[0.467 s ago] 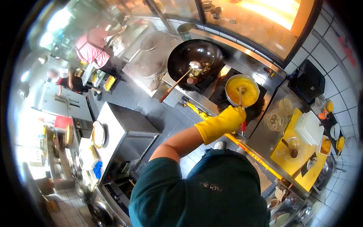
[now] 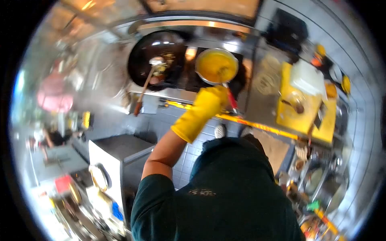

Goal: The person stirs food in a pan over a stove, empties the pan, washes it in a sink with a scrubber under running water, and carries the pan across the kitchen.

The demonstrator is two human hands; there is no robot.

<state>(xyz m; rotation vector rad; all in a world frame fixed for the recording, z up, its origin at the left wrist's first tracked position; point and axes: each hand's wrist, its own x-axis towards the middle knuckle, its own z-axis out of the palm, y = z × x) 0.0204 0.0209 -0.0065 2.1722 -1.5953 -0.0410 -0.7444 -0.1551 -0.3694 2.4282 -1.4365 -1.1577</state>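
My left hand [image 2: 213, 98], in a long yellow rubber glove, is closed at the near edge of a metal saucepan [image 2: 200, 78]. It grips a light-coloured stirring tool, mostly hidden by the glove. The tool's blurred lower end [image 2: 222, 73] dips into thick yellow liquid [image 2: 213, 63] on the pan's near right side. The saucepan stands on the stove, its red handle [image 2: 232, 100] pointing towards me, just right of the glove. My right hand is out of view; only the dark green shirt shows on that side.
Left of the saucepan, a black wok [image 2: 138, 60] holds a wooden-handled ladle [image 2: 145, 89] and bits of food. At right are a yellow cutting board [image 2: 286, 112], a white container [image 2: 307, 76] and a glass bowl [image 2: 295, 98]. A yellow rail [image 2: 257, 125] edges the stove. A person in pink [image 2: 55, 93] stands far left.
The head view has turned, so stove and pans appear further left. My gloved hand stays closed at the saucepan; the tool's end has moved from the middle of the liquid to the near right side.
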